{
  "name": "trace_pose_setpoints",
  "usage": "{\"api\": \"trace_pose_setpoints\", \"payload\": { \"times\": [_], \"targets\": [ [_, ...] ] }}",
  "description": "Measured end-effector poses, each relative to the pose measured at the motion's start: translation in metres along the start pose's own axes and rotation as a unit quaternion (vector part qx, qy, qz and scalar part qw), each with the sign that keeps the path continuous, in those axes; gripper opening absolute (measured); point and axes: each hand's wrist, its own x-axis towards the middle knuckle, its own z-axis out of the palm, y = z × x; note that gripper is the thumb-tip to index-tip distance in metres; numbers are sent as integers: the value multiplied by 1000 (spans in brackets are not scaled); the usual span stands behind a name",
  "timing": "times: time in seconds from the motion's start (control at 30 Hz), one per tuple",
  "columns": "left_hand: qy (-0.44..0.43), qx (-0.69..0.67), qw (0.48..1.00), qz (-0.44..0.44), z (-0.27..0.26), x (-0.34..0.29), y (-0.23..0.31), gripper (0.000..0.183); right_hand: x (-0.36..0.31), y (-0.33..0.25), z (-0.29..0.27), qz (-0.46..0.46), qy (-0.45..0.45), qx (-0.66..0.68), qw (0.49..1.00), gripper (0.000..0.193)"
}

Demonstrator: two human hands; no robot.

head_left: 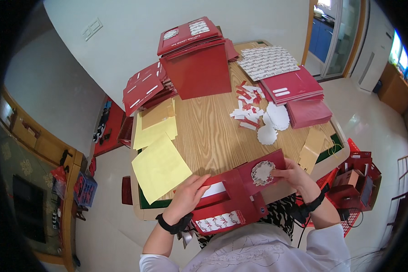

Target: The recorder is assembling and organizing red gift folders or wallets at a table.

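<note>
- Head view, thing in hand: I have an unfolded red card carton held over the near edge of the wood-grain counter, close to the wearer's torso; whether it rests on that edge I cannot tell.
- Right grip: pinching the carton's upper right panel, thumb beside the white scalloped round patch.
- Left grip: laid against the carton's left part, near a white rectangular patch; whether it pinches from beneath I cannot tell.
- Handling, as I judge it: light, fairly stiff along flat panels, floppy at the folds, slightly slick, easily creased. I would hold plain red borders at opposite ends and spare the cut or patterned areas.
- Surroundings: a pale yellow paper sheet lies just beyond the left grip and crowds that side.
- Ahead to the right lie white scalloped paper discs and loose red-and-white paper strips.
- At the back, a large red upright box and a dark red stack of flat card limit reach.
</note>
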Motion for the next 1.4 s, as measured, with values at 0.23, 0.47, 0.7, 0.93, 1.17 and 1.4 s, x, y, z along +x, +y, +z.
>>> {"api": "trace_pose_setpoints", "payload": {
  "times": [0.23, 0.47, 0.7, 0.93, 1.17, 1.4],
  "targets": [
    [-21, 8, 999, -30, -1, 1, 1, 34, 0, 2, 4, -4, 13, 22, 1000, 30],
    [41, 95, 993, 53, 28, -16, 25, 53, 2, 6, 6, 35, 57, -26, 997, 29],
    [14, 110, 994, 18, 54, -38, 13, 47, 1, 2, 12, 62, 54, 1, 997, 33],
    [-17, 54, 998, 21, 49, -35, 11, 47, 2, 6, 10, 83, 51, 53, 994, 33],
    [-22, 39, 999, 29, 48, -38, 6, 48, 2, 9, 12, 82, 58, 43, 994, 34],
    [-29, 35, 998, 33, 47, -36, 6, 46, -3, 10, 12, 58, 65, 34, 996, 34]
  ]
}}
